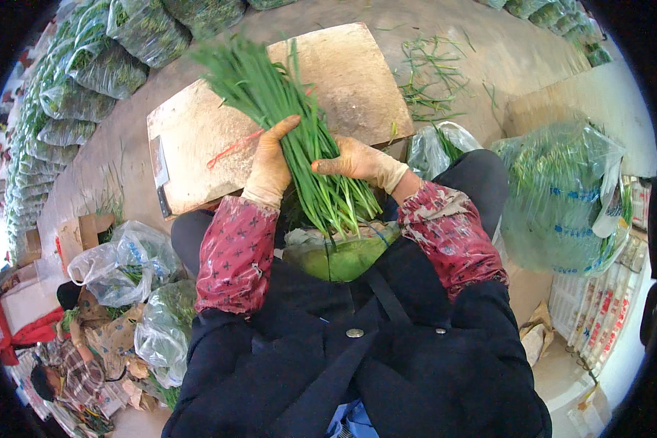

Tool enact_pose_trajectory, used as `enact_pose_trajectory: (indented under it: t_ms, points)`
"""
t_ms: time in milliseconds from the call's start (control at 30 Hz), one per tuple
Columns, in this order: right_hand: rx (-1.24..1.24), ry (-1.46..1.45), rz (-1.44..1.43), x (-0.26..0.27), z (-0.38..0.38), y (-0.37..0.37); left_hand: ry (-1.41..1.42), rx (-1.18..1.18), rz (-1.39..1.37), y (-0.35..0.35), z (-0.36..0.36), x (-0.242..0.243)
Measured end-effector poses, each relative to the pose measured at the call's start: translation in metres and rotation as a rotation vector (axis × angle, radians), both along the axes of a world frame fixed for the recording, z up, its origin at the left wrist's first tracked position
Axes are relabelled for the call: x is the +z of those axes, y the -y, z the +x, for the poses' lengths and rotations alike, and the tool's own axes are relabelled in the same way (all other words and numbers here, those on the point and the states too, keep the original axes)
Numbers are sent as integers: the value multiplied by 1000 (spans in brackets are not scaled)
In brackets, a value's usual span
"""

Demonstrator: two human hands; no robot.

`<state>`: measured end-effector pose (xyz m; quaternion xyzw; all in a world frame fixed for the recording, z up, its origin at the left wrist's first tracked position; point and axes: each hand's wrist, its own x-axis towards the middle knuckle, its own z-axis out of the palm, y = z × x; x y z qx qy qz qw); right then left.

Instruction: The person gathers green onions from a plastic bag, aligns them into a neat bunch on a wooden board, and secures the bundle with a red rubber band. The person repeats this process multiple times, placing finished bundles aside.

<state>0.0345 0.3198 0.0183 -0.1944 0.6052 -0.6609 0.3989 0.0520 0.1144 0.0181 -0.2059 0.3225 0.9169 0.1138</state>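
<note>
A thick bunch of green chives (pixel 301 128), probably garlic chives, slants across both my gloved hands above my lap. Its leafy ends point to the far left and its pale stem ends towards me. My left hand (pixel 272 156) grips the bunch midway, thumb over the leaves. Lower down, my right hand (pixel 361 161) holds the other side, its thumb across the stems. Beneath the bunch is a worn wooden board (pixel 356 82), with a red tie strip (pixel 235 149) lying on it. A broad-bladed knife (pixel 160 175) rests at the board's left edge. Under the stem ends sits a green rounded object (pixel 345 260).
Filled plastic bags (pixel 104 71) are piled at far left. Loose chive leaves (pixel 430 76) litter the floor beyond the board. A large bag of greens (pixel 564 197) stands at right, another bag (pixel 137 263) at left. Other people (pixel 82 356) sit at lower left.
</note>
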Motion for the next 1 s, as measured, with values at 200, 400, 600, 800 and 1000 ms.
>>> enact_pose_trajectory:
  t_ms: [200, 400, 600, 800, 1000]
  points:
    - [70, 132, -18, -14, -9, 7, 45, -23, -93, -17, -6, 8]
    - [34, 311, -298, -23, -18, 2, -79, -338, -129, 23, -5, 18]
    - [130, 589, -315, -19, -7, 5, -325, -282, 57, 18, -2, -16]
    - [-25, 587, -244, -8, -4, 16, -322, -264, 266, 15, -2, -24]
    - [-203, 684, -105, -3, -6, 2, -190, -107, 321, 23, -4, -32]
